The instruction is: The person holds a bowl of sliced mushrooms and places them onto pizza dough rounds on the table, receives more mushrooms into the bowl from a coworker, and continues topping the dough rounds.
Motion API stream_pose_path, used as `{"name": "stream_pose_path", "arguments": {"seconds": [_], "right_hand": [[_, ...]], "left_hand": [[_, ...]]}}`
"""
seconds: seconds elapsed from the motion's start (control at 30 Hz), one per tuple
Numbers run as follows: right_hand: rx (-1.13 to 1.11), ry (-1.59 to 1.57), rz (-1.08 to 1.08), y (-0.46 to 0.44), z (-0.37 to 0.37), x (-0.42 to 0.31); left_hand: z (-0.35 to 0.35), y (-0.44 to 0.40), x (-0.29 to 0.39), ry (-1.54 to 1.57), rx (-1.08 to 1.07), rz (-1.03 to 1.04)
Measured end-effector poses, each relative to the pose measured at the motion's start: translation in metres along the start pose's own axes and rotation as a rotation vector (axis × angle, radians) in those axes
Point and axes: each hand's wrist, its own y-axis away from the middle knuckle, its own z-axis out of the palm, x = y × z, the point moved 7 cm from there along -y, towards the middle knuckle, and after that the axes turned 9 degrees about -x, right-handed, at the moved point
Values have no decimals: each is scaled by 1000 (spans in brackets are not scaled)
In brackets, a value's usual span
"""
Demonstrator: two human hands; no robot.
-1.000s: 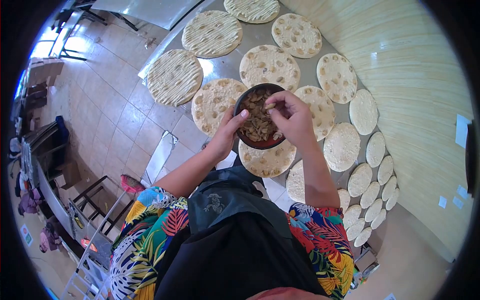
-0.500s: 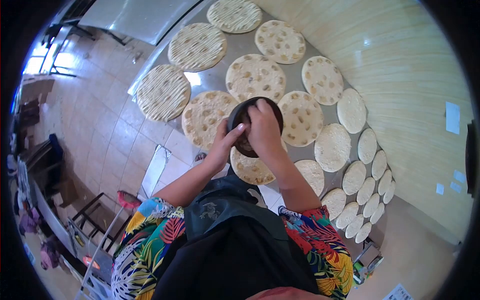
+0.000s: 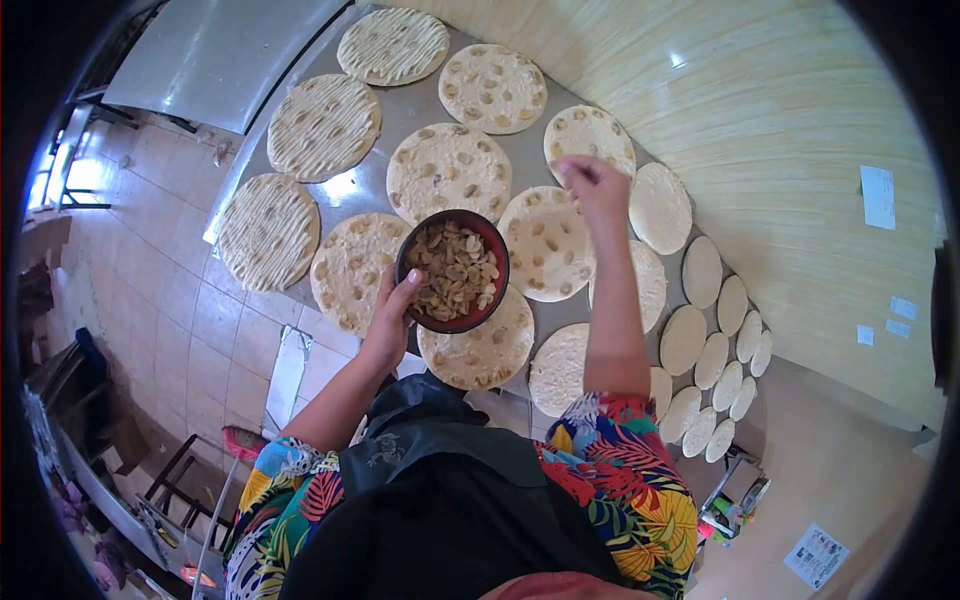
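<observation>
My left hand (image 3: 388,320) grips a dark bowl (image 3: 463,325) with a red inside, thumb over its rim. Flat, light-brown dried pieces (image 3: 450,270) fill much of it. My right hand (image 3: 600,195) is raised over a round flat dough (image 3: 590,135) at the upper right, its fingers drawn together. What they pinch, if anything, is too small to make out. Beneath and beside the bowl lie more dough rounds, among them a dotted one (image 3: 545,245) studded with similar pieces and one (image 3: 478,350) partly hidden by the bowl.
Several dough rounds cover the metal table (image 3: 360,190); three at the left, such as this striped round (image 3: 268,232), carry piped lines. Smaller plain rounds (image 3: 684,340) run toward the right end. A pale wall (image 3: 760,150) borders the far side. Tiled floor (image 3: 180,250) lies left.
My right hand has left the bowl and moved right over a dough round. The bowl's contents now show. The view has shifted, so the table appears further left.
</observation>
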Motion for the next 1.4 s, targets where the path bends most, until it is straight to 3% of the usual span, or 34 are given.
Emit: {"name": "stream_pose_path", "arguments": {"seconds": [0.1,0.17,0.2,0.27,0.37,0.5,0.57,0.6,0.67,0.8,1.0,1.13,1.23,1.33,1.4], "right_hand": [[119,226,-58,-68,-43,50],[205,675,-154,-100,-51,58],[201,670,-155,-112,-51,65],[283,1023,-126,-127,-47,72],[239,1175,-226,-139,-33,83],[102,1118,-169,-139,-26,88],[98,777,-155,-138,-43,92],[98,782,-156,-140,-51,91],[138,336,53,-151,-84,119],[213,141,156,-155,-106,129],[332,516,91,-166,-114,132],[349,506,104,-166,-111,135],[379,786,201,-156,-106,119],[481,926,81,-150,-114,115],[542,770,-144,-117,-109,57]], "left_hand": [[-5,-3,-3,0,-41,29],[-9,-2,-6,-26,-21,18],[-10,-1,-7,-29,-15,19],[-12,0,-8,-22,-17,32],[-19,-2,-11,-32,10,24],[-24,-4,-10,-15,22,26],[-29,-3,-10,-23,39,32],[-28,-3,-9,-19,37,32],[-24,-2,-5,-10,29,37],[-23,-4,-7,-7,32,42],[-24,-2,-14,-20,26,27],[-23,-2,-18,41,1,9],[-23,-3,-19,59,1,17],[-22,5,-19,71,34,-21],[-10,13,-5,80,2,23]]}}
